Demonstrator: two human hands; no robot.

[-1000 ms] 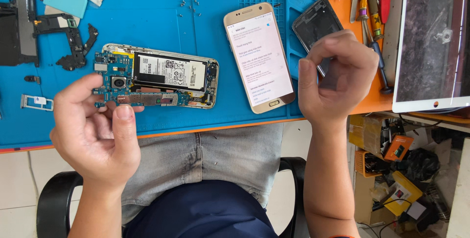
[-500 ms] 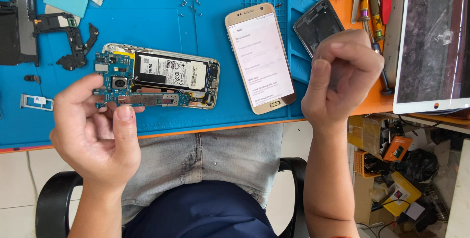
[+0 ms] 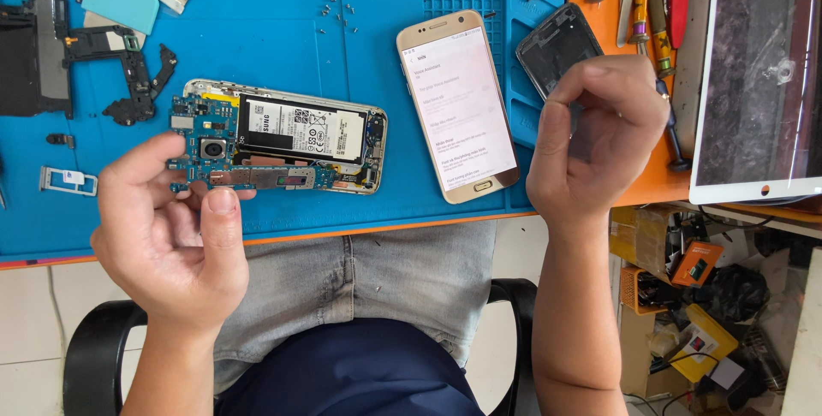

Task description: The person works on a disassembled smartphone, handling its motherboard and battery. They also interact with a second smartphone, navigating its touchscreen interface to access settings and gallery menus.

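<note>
Opened phone (image 3: 282, 138) lies on the blue mat, just left of the gold phone (image 3: 458, 104). Left hand (image 3: 167, 236) fingers pinch its circuit board edge; a slip could strain connectors. Right hand (image 3: 595, 138) fingers curled together w/ a small tool; could drop it.

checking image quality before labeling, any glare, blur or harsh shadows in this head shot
Head view: bright, even light, shadows soft; the opened phone and blue mat are sharp; pale reflections wash over the cracked tablet screen; the lit gold phone looks slightly washed out, its text soft; the right hand is a little soft at the fingers.
</note>
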